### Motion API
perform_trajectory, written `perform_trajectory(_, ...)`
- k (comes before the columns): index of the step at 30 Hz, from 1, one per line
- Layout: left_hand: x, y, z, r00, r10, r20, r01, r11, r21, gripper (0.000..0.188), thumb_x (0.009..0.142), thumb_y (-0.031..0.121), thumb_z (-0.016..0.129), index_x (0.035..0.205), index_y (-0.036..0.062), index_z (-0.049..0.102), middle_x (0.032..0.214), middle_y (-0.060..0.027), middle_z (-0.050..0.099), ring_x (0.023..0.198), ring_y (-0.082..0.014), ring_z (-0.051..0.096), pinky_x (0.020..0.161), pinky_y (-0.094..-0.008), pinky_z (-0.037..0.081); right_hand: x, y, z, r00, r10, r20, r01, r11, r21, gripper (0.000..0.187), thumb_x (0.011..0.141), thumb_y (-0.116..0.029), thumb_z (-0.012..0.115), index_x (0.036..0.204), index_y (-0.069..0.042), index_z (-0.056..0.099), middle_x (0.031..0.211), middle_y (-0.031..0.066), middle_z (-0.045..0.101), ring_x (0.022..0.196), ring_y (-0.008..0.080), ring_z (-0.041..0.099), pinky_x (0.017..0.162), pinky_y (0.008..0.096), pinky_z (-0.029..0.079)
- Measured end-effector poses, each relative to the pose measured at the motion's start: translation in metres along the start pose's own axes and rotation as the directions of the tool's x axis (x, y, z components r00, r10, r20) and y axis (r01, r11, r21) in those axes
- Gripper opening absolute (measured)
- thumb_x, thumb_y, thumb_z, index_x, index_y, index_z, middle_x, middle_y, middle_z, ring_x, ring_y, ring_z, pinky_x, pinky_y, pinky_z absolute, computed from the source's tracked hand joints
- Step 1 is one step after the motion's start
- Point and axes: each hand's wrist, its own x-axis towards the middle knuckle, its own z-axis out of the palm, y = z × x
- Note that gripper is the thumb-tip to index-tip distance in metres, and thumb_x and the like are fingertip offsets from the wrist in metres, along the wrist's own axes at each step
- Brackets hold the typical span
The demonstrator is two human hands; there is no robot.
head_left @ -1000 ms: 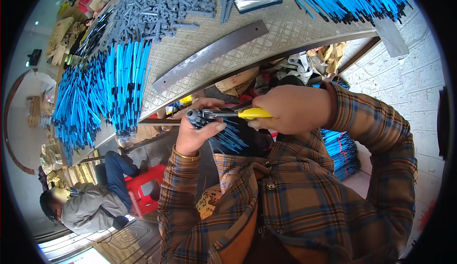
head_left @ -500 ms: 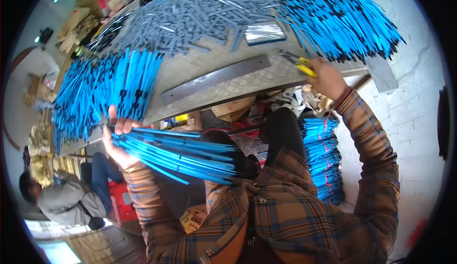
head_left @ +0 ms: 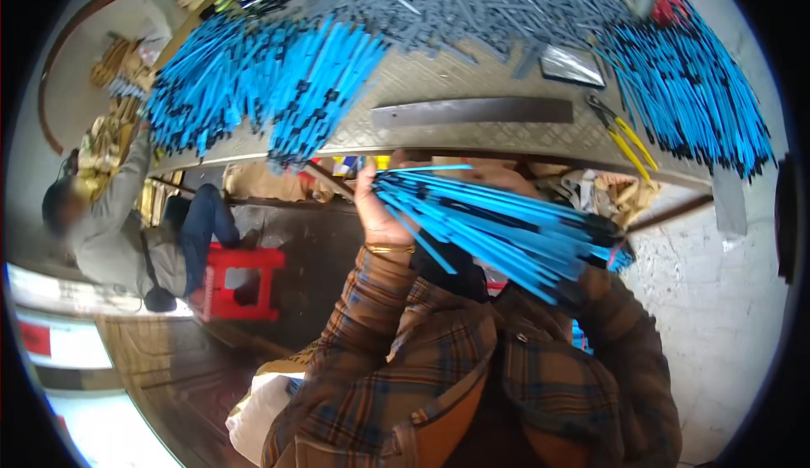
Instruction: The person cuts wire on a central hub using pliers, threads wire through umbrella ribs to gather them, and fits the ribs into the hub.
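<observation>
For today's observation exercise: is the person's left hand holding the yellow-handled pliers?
No, the left hand holds a bundle of blue strips; the yellow-handled pliers lie on the tabletop.

Holding the bare left hand (head_left: 384,215) upright, closed in grip; bending brown-plaid-sleeved right arm (head_left: 629,333) inward, with right hand hidden.

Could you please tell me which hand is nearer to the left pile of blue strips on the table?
Left. The left hand is to the lower right of that pile; the right hand seems hidden by the held bundle, its sleeve farther right.
</observation>
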Motion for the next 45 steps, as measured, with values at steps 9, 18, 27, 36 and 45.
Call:
perform_trajectory(9,-0.017,-0.011,-0.068,0.944,0.329,-0.009,-0.280,0.818,0.503,0.032,0.087,0.024,0.055,0.103,-0.0037,0.057,0.088,-0.0152,0.063,0.078,-0.0230,0.060,0.073,-0.0313,0.048,-0.008,0.041,-0.015,0.933,0.144,0.330,-0.241,0.930,0.276,0.051,0.071,-0.023,0.072,0.115,-0.008,0.051,0.100,0.0134,0.060,0.094,0.0223,0.059,0.081,0.0345,0.046)
perform_trajectory(18,-0.066,0.028,0.016,0.816,-0.519,0.255,0.100,0.561,0.822,0.030,0.087,0.022,0.056,0.086,-0.0075,0.064,0.087,-0.0168,0.063,0.077,-0.0210,0.061,0.071,-0.0300,0.048,-0.030,0.062,0.006,0.739,0.205,0.642,-0.326,0.942,0.075,0.056,0.068,-0.029,0.074,0.112,-0.003,0.053,0.097,0.0134,0.059,0.085,0.0269,0.060,0.074,0.0353,0.046)
perform_trajectory(27,-0.070,0.033,0.008,0.794,-0.580,0.182,0.284,0.619,0.732,0.027,0.088,0.017,0.055,0.086,-0.0082,0.065,0.080,-0.0144,0.061,0.062,-0.0166,0.058,0.054,-0.0238,0.045,-0.055,0.076,0.023,0.781,0.252,0.571,-0.615,0.464,0.637,0.082,0.069,-0.039,0.074,0.129,0.001,0.034,0.114,0.0198,0.053,0.109,0.0268,0.050,0.090,0.0359,0.040)
perform_trajectory(36,-0.058,0.026,-0.002,0.792,-0.559,0.245,0.222,0.638,0.737,0.026,0.088,0.017,0.055,0.087,-0.0073,0.065,0.079,-0.0142,0.059,0.071,-0.0179,0.056,0.067,-0.0263,0.045,-0.076,0.076,0.054,0.785,0.414,0.460,-0.618,0.574,0.538,0.078,0.075,-0.021,0.072,0.135,-0.001,0.027,0.127,0.0113,0.045,0.119,0.0192,0.043,0.098,0.0345,0.035)
perform_trajectory(45,-0.056,0.019,-0.004,0.748,-0.583,0.317,0.215,0.665,0.716,0.026,0.087,0.018,0.057,0.083,-0.0062,0.065,0.082,-0.0112,0.059,0.074,-0.0160,0.055,0.069,-0.0265,0.044,-0.060,0.069,0.045,0.678,0.313,0.665,-0.721,0.457,0.520,0.035,0.080,-0.020,0.069,0.106,-0.003,0.054,0.083,0.0024,0.059,0.077,0.0074,0.055,0.067,0.0224,0.045)
